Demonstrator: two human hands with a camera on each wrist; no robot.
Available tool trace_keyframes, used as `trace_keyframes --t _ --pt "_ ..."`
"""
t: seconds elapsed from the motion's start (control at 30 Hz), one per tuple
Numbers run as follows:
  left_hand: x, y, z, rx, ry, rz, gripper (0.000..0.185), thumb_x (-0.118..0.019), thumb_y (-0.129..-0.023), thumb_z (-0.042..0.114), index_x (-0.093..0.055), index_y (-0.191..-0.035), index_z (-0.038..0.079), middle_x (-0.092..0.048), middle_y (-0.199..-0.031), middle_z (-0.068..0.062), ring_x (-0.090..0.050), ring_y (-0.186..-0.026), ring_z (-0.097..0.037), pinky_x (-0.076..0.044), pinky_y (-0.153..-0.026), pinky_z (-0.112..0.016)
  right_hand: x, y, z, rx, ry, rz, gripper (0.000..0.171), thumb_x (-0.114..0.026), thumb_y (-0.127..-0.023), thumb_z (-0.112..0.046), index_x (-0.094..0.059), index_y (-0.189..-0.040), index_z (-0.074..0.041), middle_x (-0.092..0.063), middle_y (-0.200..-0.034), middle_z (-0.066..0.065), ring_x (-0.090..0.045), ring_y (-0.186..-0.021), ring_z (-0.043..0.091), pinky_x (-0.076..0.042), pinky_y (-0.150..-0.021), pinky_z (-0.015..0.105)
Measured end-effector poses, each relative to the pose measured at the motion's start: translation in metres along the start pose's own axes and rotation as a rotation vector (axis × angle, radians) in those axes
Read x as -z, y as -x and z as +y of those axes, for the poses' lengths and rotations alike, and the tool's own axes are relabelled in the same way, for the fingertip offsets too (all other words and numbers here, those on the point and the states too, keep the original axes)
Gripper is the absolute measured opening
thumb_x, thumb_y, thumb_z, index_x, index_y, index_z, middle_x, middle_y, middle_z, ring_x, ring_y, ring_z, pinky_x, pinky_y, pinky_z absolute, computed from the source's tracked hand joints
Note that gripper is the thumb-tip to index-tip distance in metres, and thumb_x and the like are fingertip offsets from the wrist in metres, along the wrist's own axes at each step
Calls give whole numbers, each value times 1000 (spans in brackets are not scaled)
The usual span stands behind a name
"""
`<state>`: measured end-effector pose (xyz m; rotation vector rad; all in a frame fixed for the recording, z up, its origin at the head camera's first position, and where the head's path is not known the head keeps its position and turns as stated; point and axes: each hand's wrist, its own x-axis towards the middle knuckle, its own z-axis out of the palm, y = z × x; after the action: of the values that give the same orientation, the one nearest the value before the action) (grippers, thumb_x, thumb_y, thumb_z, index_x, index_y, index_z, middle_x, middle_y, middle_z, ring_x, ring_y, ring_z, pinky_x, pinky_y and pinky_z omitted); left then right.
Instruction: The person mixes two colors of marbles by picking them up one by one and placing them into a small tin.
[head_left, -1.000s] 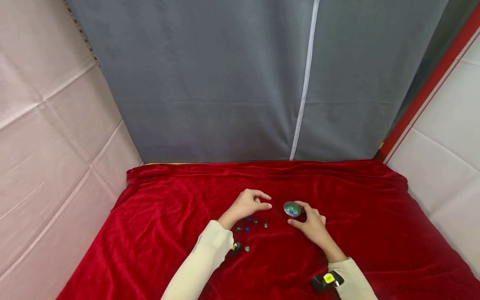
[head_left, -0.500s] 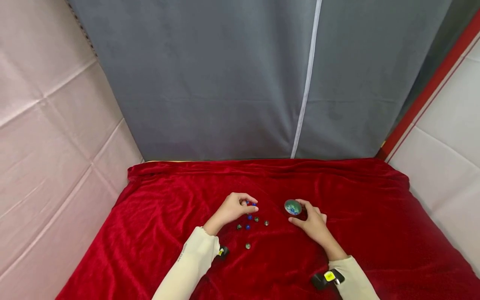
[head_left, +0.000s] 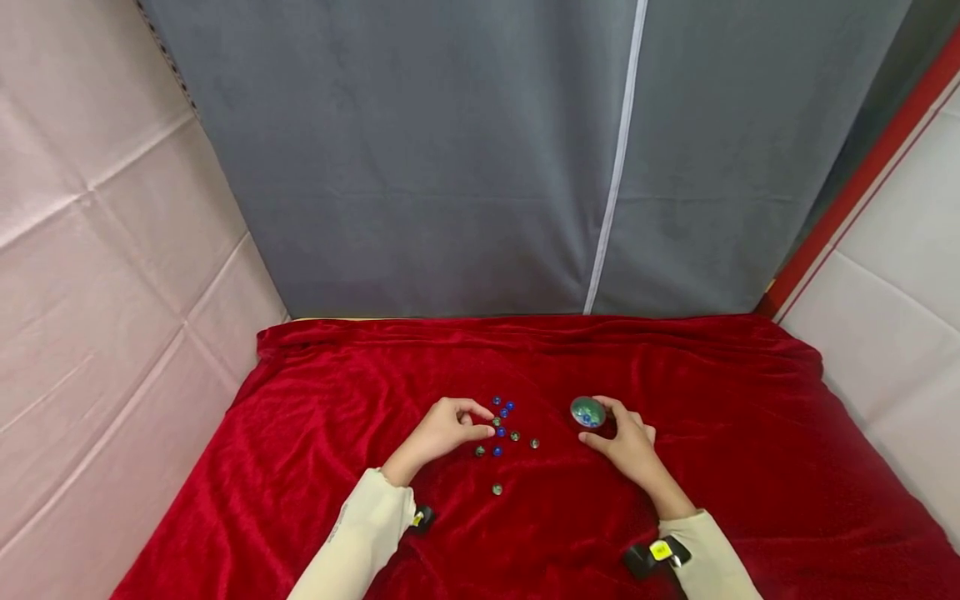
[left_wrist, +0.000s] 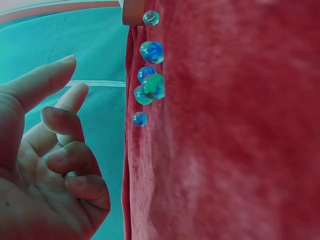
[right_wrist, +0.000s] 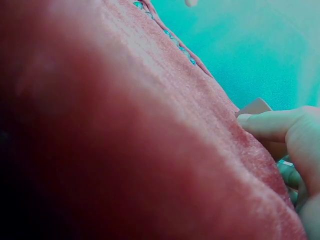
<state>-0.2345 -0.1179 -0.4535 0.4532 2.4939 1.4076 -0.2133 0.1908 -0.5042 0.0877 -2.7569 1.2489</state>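
Item: small green bowl [head_left: 587, 412] w/ marbles inside, on red cloth [head_left: 720, 433]. Right hand [head_left: 628, 446] holds it, fingers curled round its right side.
Left hand [head_left: 442, 430]: fingers loosely curled, holding nothing; loose marbles [head_left: 501, 429] lie just right of its fingertips, btwn hand & bowl.

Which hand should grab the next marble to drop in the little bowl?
Probably the left hand. It holds nothing, and its fingers sit right beside the loose marbles on the red cloth. The right hand is busy holding the small bowl, farther from the marbles.
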Motion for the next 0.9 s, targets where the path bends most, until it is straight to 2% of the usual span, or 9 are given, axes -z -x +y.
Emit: trace_keyframes --t 0.3,0.7,0.9 --pt "1 11 -11 17 -15 -8 22 -75 -83 22 -74 -101 9 -43 -53 5 -33 -49 -6 -32 -48 -19 0 1 0 7 5 9 61 -78 -80 -23 -51 -132 -8 -60 -123 18 -46 -112 34 -19 -82 43" --pt "-2 14 -14 6 -47 -12 20 -76 -81 19 -75 -97 7 -46 -54 6 -39 -50 -5 -35 -50 -19 -1 1 1 6 -4 -1 62 -78 -79 -23 -50 -132 -8 -61 -122 18 -46 -111 34 -18 -83 43" --pt "-3 15 -18 11 -94 -14 20 -78 -79 18 -75 -95 7 -46 -54 6 -40 -51 -5 -36 -51 -19 -1 0 2 10 5 8 61 -78 -79 -24 -50 -132 -8 -61 -121 17 -47 -112 34 -19 -83 44"
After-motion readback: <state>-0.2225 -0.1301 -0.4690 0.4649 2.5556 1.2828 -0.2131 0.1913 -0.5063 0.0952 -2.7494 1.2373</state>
